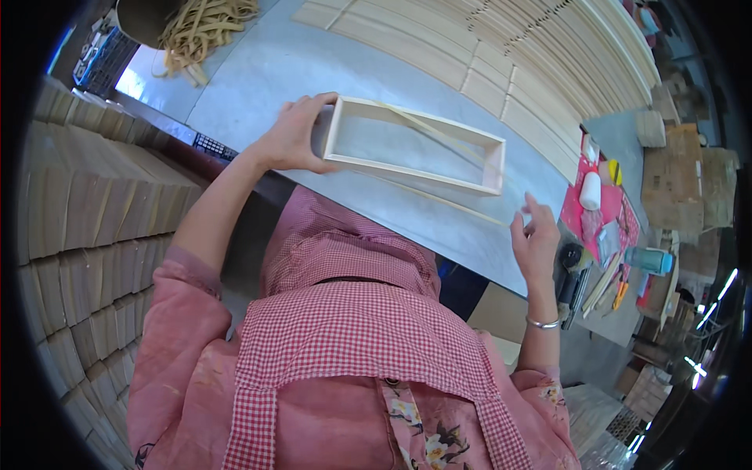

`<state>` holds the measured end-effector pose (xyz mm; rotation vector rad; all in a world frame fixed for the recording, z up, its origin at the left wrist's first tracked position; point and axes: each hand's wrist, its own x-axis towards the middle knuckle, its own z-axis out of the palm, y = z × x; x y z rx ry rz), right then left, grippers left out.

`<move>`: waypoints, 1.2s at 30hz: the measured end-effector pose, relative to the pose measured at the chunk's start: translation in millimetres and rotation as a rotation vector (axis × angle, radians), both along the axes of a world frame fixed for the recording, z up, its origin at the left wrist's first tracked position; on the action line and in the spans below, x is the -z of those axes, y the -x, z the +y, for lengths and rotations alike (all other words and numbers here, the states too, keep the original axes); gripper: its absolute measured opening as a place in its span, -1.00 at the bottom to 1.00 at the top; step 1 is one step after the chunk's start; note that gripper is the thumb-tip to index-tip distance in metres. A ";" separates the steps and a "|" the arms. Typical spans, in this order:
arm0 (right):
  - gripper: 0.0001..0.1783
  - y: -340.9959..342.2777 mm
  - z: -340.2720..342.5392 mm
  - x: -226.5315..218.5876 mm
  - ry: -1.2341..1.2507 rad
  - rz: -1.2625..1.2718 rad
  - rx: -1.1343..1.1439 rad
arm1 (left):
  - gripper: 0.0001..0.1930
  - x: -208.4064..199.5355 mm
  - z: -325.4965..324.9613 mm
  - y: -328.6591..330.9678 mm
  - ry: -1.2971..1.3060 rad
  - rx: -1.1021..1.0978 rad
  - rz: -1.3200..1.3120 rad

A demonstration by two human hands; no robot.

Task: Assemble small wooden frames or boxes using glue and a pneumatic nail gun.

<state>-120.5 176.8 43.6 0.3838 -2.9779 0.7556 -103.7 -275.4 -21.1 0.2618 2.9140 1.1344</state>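
Observation:
A pale, shallow wooden box frame (415,176) is tilted over the table, and I see the grey top through its middle. My left hand (294,137) grips its left end, thumb at the near corner and fingers at the far one. A thin tan elastic band (446,199) crosses the frame, one strand over the opening and the other along the near side. Both strands run right toward my right hand (536,239), whose fingers are curled beside the frame's right end. The lower strand meets the thumb; the exact grip on the band is hard to make out.
Loose tan bands (200,35) spill from a container on the grey table (251,70) at far left. Wooden strips (540,70) line the far side. A white bottle (591,192), orange-handled scissors (620,291) and cartons (674,176) stand right. Wood stacks (86,188) rise at left.

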 end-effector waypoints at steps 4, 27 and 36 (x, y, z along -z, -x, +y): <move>-0.17 58.1 18.4 21.9 0.049 -0.061 -0.172 | 0.08 -3.0 3.7 8.0 -0.002 0.023 -0.044; -0.56 -8.7 -215.0 26.7 0.160 0.428 -0.414 | -0.72 -9.9 10.8 -6.6 -0.723 -0.305 -0.535; -0.63 -2.7 -254.1 62.3 0.021 0.440 -0.397 | -0.89 15.2 22.2 -0.2 -0.215 -0.204 -0.066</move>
